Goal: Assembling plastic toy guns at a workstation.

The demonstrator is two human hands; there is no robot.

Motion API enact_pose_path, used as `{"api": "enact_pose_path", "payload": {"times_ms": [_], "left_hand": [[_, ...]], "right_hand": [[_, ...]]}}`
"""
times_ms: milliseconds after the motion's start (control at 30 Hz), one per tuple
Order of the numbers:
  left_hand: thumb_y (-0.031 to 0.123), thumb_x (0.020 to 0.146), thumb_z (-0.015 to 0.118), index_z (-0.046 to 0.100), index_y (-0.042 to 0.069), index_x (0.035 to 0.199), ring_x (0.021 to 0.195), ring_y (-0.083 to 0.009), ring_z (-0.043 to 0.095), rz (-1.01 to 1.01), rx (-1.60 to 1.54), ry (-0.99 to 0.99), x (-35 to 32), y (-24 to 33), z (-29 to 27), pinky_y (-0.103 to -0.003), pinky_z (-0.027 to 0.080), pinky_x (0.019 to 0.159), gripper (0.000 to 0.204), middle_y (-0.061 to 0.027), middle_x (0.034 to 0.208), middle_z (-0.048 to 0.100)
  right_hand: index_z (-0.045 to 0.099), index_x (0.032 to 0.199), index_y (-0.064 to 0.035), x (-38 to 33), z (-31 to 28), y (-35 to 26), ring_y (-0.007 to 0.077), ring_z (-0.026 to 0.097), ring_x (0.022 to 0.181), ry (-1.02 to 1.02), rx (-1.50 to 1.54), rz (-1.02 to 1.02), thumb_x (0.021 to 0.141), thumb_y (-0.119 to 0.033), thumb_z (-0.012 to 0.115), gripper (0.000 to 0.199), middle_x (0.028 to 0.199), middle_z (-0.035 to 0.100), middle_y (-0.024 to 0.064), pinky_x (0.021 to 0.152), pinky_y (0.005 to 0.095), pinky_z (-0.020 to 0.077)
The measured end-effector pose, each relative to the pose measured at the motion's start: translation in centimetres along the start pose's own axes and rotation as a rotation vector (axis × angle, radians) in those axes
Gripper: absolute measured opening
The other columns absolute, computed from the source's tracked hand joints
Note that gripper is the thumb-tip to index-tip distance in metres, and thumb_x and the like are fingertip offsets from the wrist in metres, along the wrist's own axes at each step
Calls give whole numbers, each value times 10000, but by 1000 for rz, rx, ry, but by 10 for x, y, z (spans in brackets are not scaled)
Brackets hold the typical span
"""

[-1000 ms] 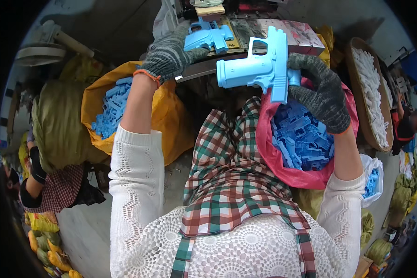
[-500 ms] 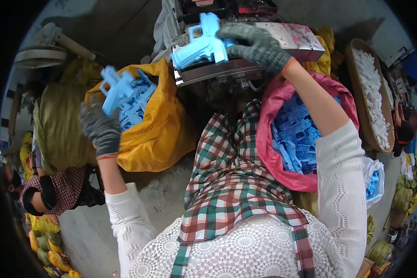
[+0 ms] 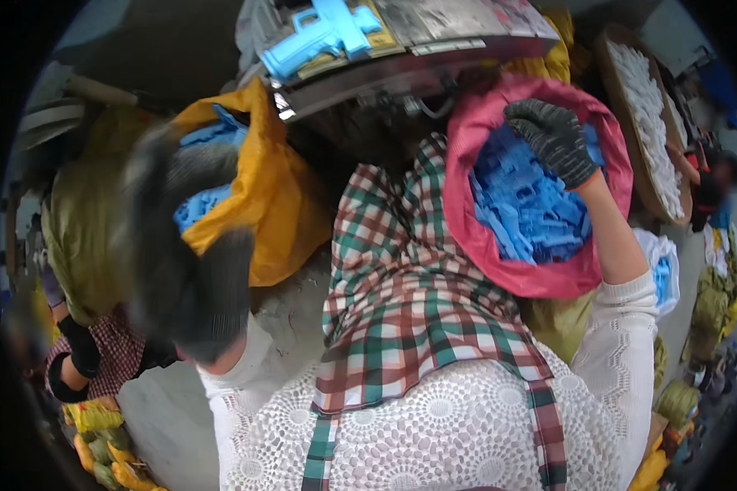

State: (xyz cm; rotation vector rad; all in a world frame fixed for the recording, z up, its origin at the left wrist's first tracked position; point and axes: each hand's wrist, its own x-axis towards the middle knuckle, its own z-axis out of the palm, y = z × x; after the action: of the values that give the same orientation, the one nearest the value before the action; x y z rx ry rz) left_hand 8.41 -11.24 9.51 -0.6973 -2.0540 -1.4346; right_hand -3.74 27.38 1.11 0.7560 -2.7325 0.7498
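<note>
A light-blue plastic toy gun piece [image 3: 326, 34] lies on the metal worktable at the top, with neither hand on it. My left hand [image 3: 192, 237], in a dark grey glove, is raised in front of the yellow sack [image 3: 291, 213]; motion smears its fingers, and anything in them is hidden. Blue toy gun pieces [image 3: 205, 204] show inside that sack beside the glove. Over the pink sack [image 3: 458, 176] is my gloved right hand [image 3: 553, 143], fingers curled together. Its palm side is turned away, so what it may hold cannot be seen. More blue pieces [image 3: 528, 213] fill this sack.
The metal worktable [image 3: 434, 53] runs across the top. At the right stands a long basket [image 3: 614, 123] of white pieces, and below it a small white bag [image 3: 662, 270] with blue ones. Another person's gloved hand [image 3: 82, 348] is at the far left, near an olive sack [image 3: 78, 229].
My right hand has left the toy gun piece on the worktable and moved down over the pink sack. My left hand has come closer and blurred; the piece by it no longer shows clearly.
</note>
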Motion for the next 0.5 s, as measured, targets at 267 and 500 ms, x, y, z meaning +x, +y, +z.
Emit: {"api": "enact_pose_path", "payload": {"times_ms": [267,500], "left_hand": [[66,861,585,365,15,1361,1187,-227,480,59,-807,-171,-39,30,22,-341,359,1031,548,-152,1275,492],[79,862,585,366,17,1359,1177,-230,488,14,-966,-209,-54,28,20,-342,372,1021,547,-152,1291,476]], "right_hand": [[483,1228,-1,-54,89,40,339,585,1013,-89,-484,220,785,-426,588,623,1177,554,215,870,390,467],[502,1201,-10,-51,115,78,355,616,886,-251,-684,297,778,-189,477,460,1060,596,228,782,453,485]]}}
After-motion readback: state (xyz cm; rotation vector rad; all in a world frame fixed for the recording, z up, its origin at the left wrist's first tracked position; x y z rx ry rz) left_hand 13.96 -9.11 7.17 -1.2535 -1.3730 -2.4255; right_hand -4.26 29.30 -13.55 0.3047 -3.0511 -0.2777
